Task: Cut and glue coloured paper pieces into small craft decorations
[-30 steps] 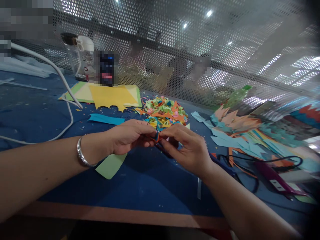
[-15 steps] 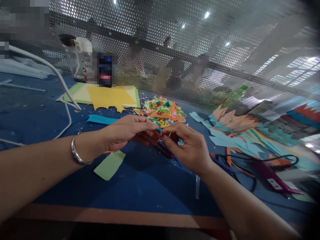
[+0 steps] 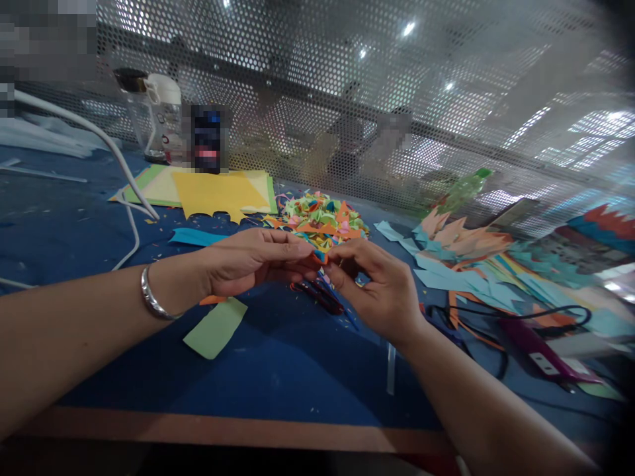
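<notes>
Just in front of the scrap pile (image 3: 322, 215), 2 hands hold 1 small blue and orange piece (image 3: 321, 256) that looks like paper. The left hand (image 3: 248, 263) pinches 1 end and the right hand (image 3: 377, 281) pinches the other. Thin paper can crease, so a soft pinch and tiny finger moves should work best.

On the near side of the pile, the blue table top (image 3: 297, 380) gives the wrists some room. A green paper (image 3: 215, 328) lies there too, left of the pile. A dark red tool (image 3: 323, 299) sits closer to the pile, under the hands, so dipping low could bump it. Light blue strips (image 3: 456, 281) lie right of the pile. Behind the pile, a mesh wall (image 3: 307, 112) blocks long reaches.
</notes>
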Motion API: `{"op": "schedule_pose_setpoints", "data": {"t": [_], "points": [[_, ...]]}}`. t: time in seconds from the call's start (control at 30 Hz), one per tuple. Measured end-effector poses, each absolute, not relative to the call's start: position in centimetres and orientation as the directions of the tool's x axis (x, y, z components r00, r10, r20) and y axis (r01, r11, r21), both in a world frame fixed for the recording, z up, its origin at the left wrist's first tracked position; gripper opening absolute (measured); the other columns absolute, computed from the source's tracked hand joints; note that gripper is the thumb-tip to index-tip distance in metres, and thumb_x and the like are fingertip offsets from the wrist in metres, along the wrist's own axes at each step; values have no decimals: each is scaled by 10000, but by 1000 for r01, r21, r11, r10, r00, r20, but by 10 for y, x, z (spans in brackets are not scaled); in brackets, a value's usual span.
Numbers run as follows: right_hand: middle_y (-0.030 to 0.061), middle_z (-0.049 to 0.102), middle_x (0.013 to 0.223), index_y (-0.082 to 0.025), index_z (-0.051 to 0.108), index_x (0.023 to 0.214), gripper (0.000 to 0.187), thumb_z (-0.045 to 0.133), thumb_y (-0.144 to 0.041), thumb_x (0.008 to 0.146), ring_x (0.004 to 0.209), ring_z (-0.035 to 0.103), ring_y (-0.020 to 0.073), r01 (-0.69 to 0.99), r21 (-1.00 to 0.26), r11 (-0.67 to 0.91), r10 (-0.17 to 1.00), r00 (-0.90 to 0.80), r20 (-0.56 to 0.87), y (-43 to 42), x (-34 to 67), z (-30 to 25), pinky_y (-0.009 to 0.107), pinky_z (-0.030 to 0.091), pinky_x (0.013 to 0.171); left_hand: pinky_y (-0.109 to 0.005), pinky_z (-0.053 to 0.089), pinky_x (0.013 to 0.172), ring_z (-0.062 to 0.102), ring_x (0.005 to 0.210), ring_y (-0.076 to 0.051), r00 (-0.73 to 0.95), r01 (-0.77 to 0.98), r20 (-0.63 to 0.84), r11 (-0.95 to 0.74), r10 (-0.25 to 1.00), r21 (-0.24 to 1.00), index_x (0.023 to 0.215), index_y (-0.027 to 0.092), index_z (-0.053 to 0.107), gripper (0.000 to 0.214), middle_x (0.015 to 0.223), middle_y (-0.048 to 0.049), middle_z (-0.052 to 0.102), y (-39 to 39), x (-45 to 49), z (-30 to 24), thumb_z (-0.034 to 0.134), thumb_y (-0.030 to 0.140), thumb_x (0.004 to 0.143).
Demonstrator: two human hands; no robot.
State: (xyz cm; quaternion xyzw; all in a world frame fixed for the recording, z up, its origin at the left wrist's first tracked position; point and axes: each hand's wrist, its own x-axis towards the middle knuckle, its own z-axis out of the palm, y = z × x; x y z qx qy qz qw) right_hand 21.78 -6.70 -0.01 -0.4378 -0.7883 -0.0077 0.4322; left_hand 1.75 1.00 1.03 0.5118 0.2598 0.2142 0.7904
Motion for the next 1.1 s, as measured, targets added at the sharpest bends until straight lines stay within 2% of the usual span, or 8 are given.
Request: {"op": "schedule_pose_setpoints", "data": {"t": [0.27, 0.53, 0.67, 0.9, 1.1], "points": [[-22, 604, 754, -212, 620, 893, 80, 589, -138, 890, 600, 541, 95, 675, -412, 611, 694, -208, 689, -68, 219, 1, 249, 444, 563, -204, 502, 757, 686, 834, -105, 755, -111, -177, 389, 631, 915, 897, 140, 723, 161, 869, -37, 754, 8, 19, 13, 786, 175, 753], [-14, 624, 759, -205, 624, 898, 39, 632, -176, 874, 595, 546, 101, 689, -389, 612, 677, -202, 708, -67, 218, -2, 249, 448, 547, -195, 509, 784, 694, 794, -90, 709, -212, -167, 433, 685, 876, 751, 123, 677, 92, 778, -17, 728, 0, 25, 12, 741, 158, 807], [-9, 636, 766, -210, 628, 906, 24, 634, -205, 883, 605, 557, 109, 699, -403, 591, 692, -183, 698, -66, 218, -3, 260, 457, 555, -209, 518, 792, 698, 771, -95, 692, -235, -163, 433, 704, 870, 764, 114, 670, 93, 805, -33, 730, -2, 26, 12, 705, 156, 839], [-9, 631, 751, -210, 621, 878, 7, 621, -205, 884, 586, 552, 109, 707, -411, 576, 699, -164, 696, -67, 217, -2, 264, 460, 547, -251, 523, 787, 705, 773, -119, 672, -216, -118, 346, 731, 913, 801, 135, 644, 95, 768, -18, 717, -5, 27, 11, 736, 152, 782], [-10, 609, 734, -205, 617, 852, 34, 615, -177, 871, 602, 556, 113, 735, -347, 583, 691, -224, 687, -67, 216, -4, 260, 459, 561, -258, 506, 715, 658, 710, -117, 670, -95, -88, 204, 737, 974, 786, 149, 612, 113, 739, -9, 685, -6, 26, 9, 709, 140, 731]]}}
